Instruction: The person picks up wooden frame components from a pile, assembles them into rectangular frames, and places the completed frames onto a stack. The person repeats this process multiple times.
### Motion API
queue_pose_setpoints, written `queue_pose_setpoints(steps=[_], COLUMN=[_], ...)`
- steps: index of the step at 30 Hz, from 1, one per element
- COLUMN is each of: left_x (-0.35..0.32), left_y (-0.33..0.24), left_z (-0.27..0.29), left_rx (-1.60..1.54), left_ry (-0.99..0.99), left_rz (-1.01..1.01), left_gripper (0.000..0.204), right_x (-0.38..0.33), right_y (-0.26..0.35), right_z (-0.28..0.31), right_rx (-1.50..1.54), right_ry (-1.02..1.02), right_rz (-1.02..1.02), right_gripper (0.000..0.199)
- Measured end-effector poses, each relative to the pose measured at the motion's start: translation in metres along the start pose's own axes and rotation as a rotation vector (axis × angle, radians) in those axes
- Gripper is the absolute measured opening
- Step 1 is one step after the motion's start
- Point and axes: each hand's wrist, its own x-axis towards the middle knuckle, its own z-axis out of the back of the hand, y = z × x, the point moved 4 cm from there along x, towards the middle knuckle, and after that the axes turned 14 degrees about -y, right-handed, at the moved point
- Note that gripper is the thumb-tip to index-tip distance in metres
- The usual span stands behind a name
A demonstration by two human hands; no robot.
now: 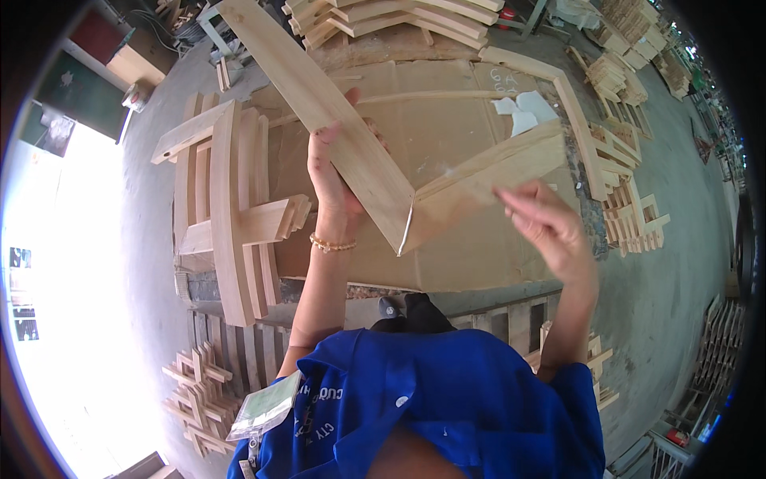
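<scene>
Nearby, 2 boards (pixel 352 152), white scraps (pixel 536 105), wooden frames (pixel 227 215)

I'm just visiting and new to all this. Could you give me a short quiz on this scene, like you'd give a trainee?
1. What shape is the wooden piece in the left hand? A: round; B: V-shaped; C: square.
2. True or false: a white line shows at the bend of that piece.
3. Fill in: the beaded bracelet is worn on the ___ wrist.

Key: 1. B; 2. True; 3. left.
</scene>
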Motion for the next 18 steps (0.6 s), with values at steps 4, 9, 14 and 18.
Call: queue_pose_setpoints(steps=[4,9,14,18], left_x=[0.000,-0.002,-0.007,-0.009], left_y=[0.009,0.012,0.014,0.013], left_z=[0.003,0.006,0.000,0.004], left_rx=[-0.113,-0.057,-0.091,-0.083], left_ry=[-0.016,0.031,-0.021,-0.054], left_rz=[0.068,0.058,0.068,0.060], left_gripper=[0.064,0.069,0.064,0.062], right_x=[-0.023,-0.023,-0.036,-0.055], right_y=[0.002,0.011,0.007,0.009], right_z=[-0.017,-0.022,-0.036,-0.046], right_rx=[-0.089,-0.155,-0.307,-0.305], right_ry=[-0.054,-0.164,-0.121,-0.050], right_rz=[-0.087,-0.009,-0.014,-0.036], right_gripper=[0.031,0.026,0.033,0.033])
